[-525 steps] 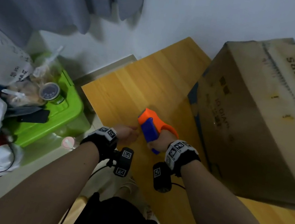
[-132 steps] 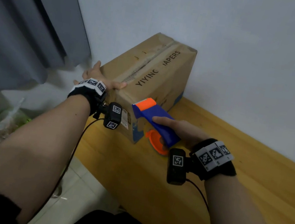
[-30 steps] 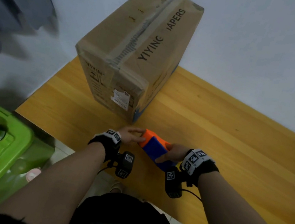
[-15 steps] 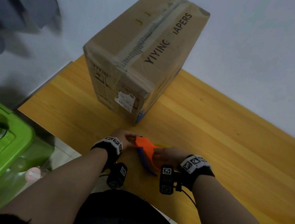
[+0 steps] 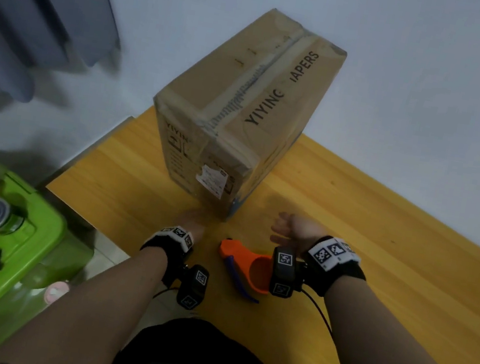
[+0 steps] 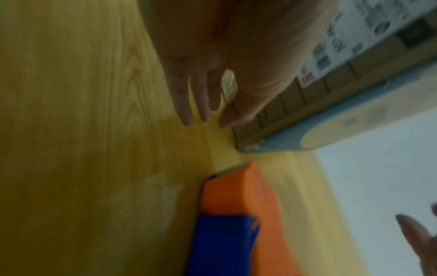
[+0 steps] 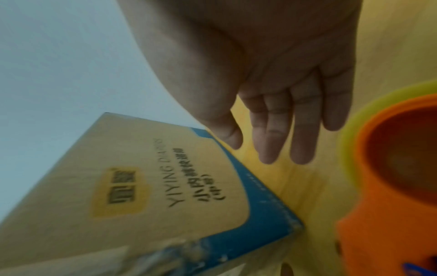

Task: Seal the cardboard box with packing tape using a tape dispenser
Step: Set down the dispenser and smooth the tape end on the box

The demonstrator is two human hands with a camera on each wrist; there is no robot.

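The tall cardboard box [image 5: 244, 112] stands on the wooden table [image 5: 379, 253], with a strip of tape along the seam on its top. The orange and blue tape dispenser [image 5: 245, 265] lies on its side on the table, between my wrists and free of both hands. My left hand [image 5: 194, 217] hovers by the box's near bottom corner with its fingers [image 6: 198, 97] straight. My right hand [image 5: 288, 226] is open just right of that corner, fingers [image 7: 288, 130] extended and empty. The wrist views show the dispenser [image 6: 236, 214] close behind both hands and the box's blue-printed side [image 7: 141, 186].
A green plastic bin [image 5: 13, 255] with a jar and clutter on its lid sits on the floor left of the table. A grey curtain [image 5: 21, 18] hangs at upper left. The white wall [image 5: 438, 88] runs directly behind the box and table.
Both hands held the dispenser half a second ago. It now lies on the table, and both hands have let go and moved forward toward the box's near corner.
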